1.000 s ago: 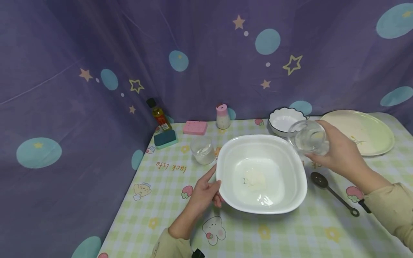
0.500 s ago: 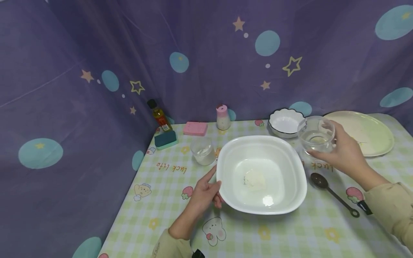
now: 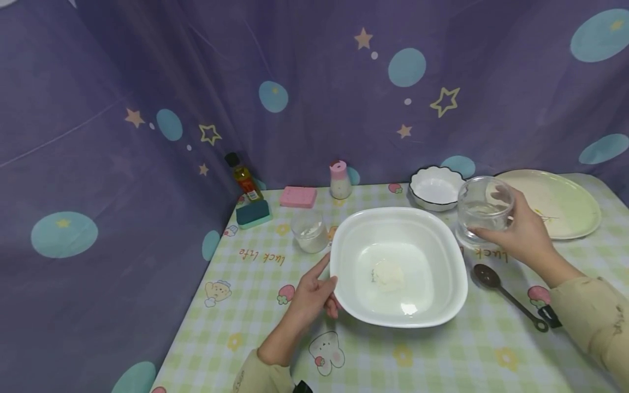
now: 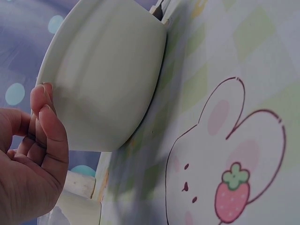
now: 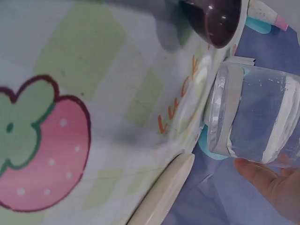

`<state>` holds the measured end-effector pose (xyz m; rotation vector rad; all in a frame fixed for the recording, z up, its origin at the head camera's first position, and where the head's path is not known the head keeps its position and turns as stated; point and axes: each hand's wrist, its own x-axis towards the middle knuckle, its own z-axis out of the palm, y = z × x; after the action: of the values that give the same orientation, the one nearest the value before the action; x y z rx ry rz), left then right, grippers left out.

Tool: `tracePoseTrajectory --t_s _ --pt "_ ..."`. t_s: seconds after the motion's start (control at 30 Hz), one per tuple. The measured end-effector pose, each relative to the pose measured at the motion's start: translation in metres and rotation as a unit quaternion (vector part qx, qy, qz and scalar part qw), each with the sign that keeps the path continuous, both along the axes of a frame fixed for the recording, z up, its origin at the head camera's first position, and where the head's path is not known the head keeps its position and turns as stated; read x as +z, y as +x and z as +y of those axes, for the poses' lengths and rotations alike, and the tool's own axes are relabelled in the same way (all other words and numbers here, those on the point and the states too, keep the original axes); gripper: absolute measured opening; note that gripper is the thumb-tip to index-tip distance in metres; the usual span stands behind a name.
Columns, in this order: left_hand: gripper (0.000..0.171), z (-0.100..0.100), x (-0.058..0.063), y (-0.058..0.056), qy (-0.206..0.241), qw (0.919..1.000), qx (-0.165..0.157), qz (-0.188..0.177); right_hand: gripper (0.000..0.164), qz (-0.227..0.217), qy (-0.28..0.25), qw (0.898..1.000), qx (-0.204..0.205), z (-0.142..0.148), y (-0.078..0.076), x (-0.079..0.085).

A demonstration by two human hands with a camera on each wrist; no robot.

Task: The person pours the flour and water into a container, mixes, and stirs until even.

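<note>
A white basin (image 3: 354,295) stands in the middle of the head view, with clear liquid and a pale powdery patch on its bottom. My left hand (image 3: 308,297) grips its left rim; in the left wrist view, curled fingers (image 4: 49,126) lie against the basin's outer wall (image 4: 108,75). To the basin's right, my right hand (image 3: 526,232) holds a clear glass cup (image 3: 484,210) by its right side. Water fills part of the cup, which is upright and close over the tablecloth. The right wrist view shows the cup (image 5: 258,112) with fingertips at its wall.
Left of the basin is a small cup of white powder (image 3: 310,234). Behind are a pink sponge (image 3: 298,197), a green sponge (image 3: 253,213), an oil bottle (image 3: 244,177) and a pink-topped shaker (image 3: 340,180). A scalloped bowl (image 3: 436,185), an oval plate (image 3: 565,202) and a brown spoon (image 3: 508,295) lie right.
My right hand has moved the glass cup away from the basin's rim to the right and lowered it, turning it from tilted to upright. The left hand stays at the basin.
</note>
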<state>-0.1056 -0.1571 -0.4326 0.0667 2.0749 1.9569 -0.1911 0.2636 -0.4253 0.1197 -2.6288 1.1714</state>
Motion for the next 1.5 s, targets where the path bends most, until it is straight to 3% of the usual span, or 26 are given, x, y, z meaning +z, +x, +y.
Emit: tracePoseTrajectory --t_s 0.73,1.17,1.5 --pt "0.057 0.001 -0.001 0.000 0.007 1.0000 0.002 -0.005 0.111 -0.051 -0.028 0.998 -0.009 0.004 -0.010 -0.012" --pt "0.056 0.000 -0.002 -0.001 0.008 1.0000 -0.005 -0.003 0.109 -0.088 -0.084 0.993 0.007 0.016 -0.013 -0.022" --pt "0.057 -0.001 -0.001 -0.001 0.009 0.9999 -0.008 -0.001 0.112 -0.097 -0.084 0.991 0.023 0.018 -0.015 -0.019"
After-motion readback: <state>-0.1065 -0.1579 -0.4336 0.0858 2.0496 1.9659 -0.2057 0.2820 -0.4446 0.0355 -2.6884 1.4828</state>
